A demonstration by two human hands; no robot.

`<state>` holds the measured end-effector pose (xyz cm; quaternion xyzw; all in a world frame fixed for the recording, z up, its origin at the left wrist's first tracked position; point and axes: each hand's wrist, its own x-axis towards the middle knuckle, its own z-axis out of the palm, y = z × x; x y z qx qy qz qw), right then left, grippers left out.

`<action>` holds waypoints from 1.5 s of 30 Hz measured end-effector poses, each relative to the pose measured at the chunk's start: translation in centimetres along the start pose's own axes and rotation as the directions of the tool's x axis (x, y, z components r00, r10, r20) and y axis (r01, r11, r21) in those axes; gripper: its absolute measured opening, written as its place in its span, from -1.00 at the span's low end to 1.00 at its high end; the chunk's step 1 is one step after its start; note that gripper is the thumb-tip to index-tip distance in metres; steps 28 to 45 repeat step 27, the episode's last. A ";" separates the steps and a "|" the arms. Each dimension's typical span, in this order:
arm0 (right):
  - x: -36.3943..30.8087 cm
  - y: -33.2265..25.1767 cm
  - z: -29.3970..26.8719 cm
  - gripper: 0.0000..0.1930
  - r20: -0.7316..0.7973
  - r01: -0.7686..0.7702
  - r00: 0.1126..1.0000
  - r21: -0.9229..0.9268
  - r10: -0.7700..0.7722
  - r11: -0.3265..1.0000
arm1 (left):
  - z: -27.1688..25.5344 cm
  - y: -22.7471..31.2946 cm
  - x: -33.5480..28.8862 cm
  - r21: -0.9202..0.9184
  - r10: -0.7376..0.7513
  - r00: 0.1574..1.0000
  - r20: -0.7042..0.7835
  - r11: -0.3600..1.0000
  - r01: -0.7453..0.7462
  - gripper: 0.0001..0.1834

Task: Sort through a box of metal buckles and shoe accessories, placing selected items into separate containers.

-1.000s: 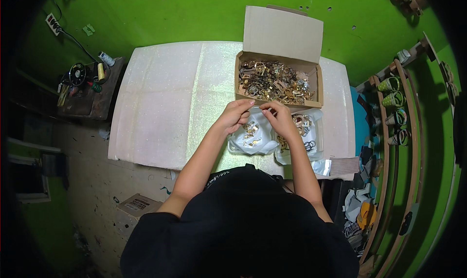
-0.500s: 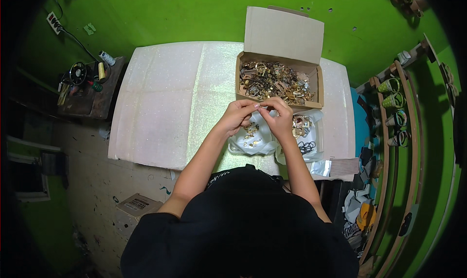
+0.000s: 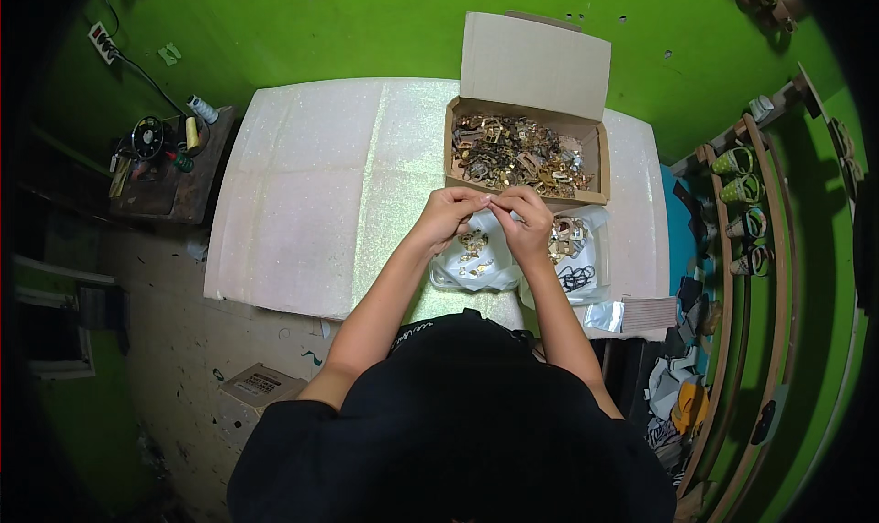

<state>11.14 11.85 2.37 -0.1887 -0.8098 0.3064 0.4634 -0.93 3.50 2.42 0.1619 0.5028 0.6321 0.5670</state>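
My left hand [image 3: 446,219] and my right hand [image 3: 525,221] meet fingertip to fingertip, both pinched closed. Whatever lies between the fingers is too small to make out. Below them is a white plastic-lined tray [image 3: 444,277] with several small gold-coloured metal pieces [image 3: 474,245]. Just beyond the hands stands an open cardboard box [image 3: 600,161], its lid raised, full of mixed gold, silver and dark metal buckles and fittings [image 3: 522,155]. To the right of my right hand, a second lined tray [image 3: 595,248] holds larger metal buckles [image 3: 569,234] and black loops [image 3: 577,277].
A shiny pale cloth [image 3: 293,184] covers the table. At its near right corner lie a silver packet [image 3: 604,317] and a striped brown piece [image 3: 647,314]. A sewing machine table [image 3: 174,189] stands left; a wooden rack with sandals [image 3: 740,191] stands right.
Both hands stay in nearly the same place. The pinched fingertips have shifted slightly, and the right fingers have turned a little.
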 end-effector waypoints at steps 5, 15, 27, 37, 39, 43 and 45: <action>-0.2 0.4 0.1 -0.90 -0.024 0.076 0.997 -0.070 -0.078 0.995 | 0.1 -0.2 0.1 -0.038 0.006 1.000 0.011 0.999 -0.006 -0.86; -0.2 0.0 0.4 -0.88 -0.065 0.030 0.997 -0.025 -0.031 0.999 | 0.2 -0.3 0.3 -0.035 0.008 0.999 -0.042 0.999 -0.009 -0.84; 0.0 0.1 -0.1 -0.89 0.100 0.104 0.991 -0.193 -0.086 0.976 | -0.4 -0.5 0.5 0.056 0.032 0.994 -0.101 0.998 -0.027 -0.83; 0.0 0.1 -0.1 -0.89 0.100 0.104 0.991 -0.193 -0.086 0.976 | -0.4 -0.5 0.5 0.056 0.032 0.994 -0.101 0.998 -0.027 -0.83; 0.0 0.1 -0.1 -0.89 0.100 0.104 0.991 -0.193 -0.086 0.976 | -0.4 -0.5 0.5 0.056 0.032 0.994 -0.101 0.998 -0.027 -0.83; 0.0 0.1 -0.1 -0.89 0.100 0.104 0.991 -0.193 -0.086 0.976 | -0.4 -0.5 0.5 0.056 0.032 0.994 -0.101 0.998 -0.027 -0.83; 0.0 0.1 -0.1 -0.89 0.100 0.104 0.991 -0.193 -0.086 0.976 | -0.4 -0.5 0.5 0.056 0.032 0.994 -0.101 0.998 -0.027 -0.83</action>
